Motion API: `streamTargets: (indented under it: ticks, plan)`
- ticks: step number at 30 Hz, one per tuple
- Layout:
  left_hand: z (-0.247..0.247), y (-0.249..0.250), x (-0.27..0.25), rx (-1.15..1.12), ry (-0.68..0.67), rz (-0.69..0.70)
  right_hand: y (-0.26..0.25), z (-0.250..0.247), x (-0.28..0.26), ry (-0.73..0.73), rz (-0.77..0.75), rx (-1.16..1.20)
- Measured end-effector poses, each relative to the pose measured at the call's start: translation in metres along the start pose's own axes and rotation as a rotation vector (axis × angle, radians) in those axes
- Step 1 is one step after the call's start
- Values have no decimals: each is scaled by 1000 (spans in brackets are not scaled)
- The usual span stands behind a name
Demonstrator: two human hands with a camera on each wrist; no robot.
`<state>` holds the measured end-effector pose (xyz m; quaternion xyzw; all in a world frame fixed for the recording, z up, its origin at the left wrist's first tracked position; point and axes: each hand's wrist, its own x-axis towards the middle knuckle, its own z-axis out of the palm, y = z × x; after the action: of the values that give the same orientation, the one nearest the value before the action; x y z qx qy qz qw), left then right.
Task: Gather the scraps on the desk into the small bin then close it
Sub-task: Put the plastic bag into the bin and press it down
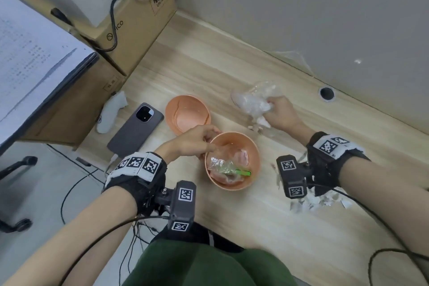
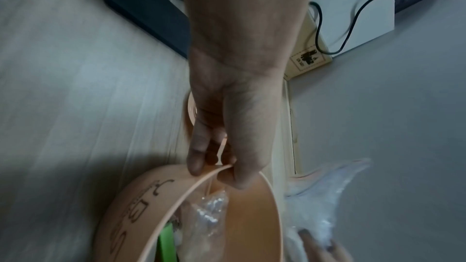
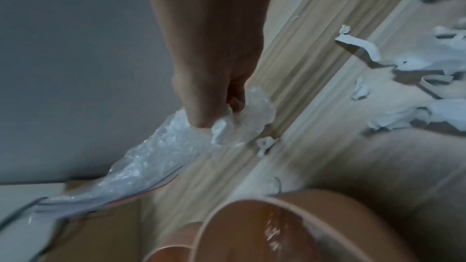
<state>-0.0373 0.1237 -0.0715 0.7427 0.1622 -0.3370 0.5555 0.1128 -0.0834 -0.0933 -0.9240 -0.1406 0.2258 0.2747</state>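
A small peach bin [image 1: 251,146] stands mid-desk with clear wrappers and a green scrap [image 1: 243,172] inside. My left hand [image 1: 197,140] pinches its far-left rim [image 2: 201,178], thumb inside and fingers outside. The bin's peach lid [image 1: 178,109] lies upturned just behind the bin. To the right, my right hand [image 1: 279,112] grips a crumpled clear plastic bag [image 1: 253,100] with white paper bits, held just above the desk [image 3: 161,152]. More white paper scraps [image 1: 313,203] lie at the desk's near right, partly under my right wrist; they also show in the right wrist view [image 3: 413,63].
A grey phone [image 1: 135,129] and a white controller [image 1: 109,111] lie left of the lid. Cardboard boxes [image 1: 130,30] and a monitor [image 1: 34,53] stand at the left. A cable hole [image 1: 326,93] sits near the grey wall. Cables hang off the desk's front edge.
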Motion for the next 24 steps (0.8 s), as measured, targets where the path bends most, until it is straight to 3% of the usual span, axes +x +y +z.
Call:
streamTargets:
  ticks: [9, 16, 18, 21, 24]
  plan:
    - [23, 27, 18, 78, -42, 52, -31, -53, -76, 118, 3, 347]
    - [35, 32, 15, 111, -37, 73, -19, -47, -126, 79, 67, 682]
    - [37, 33, 12, 109, -33, 72, -16, -38, -133, -10, 125, 767]
    - [38, 32, 10, 97, -17, 76, -23, -31, -144, -147, 117, 681]
    - [38, 30, 7, 77, -29, 82, -33, -22, -151, -107, -69, 367]
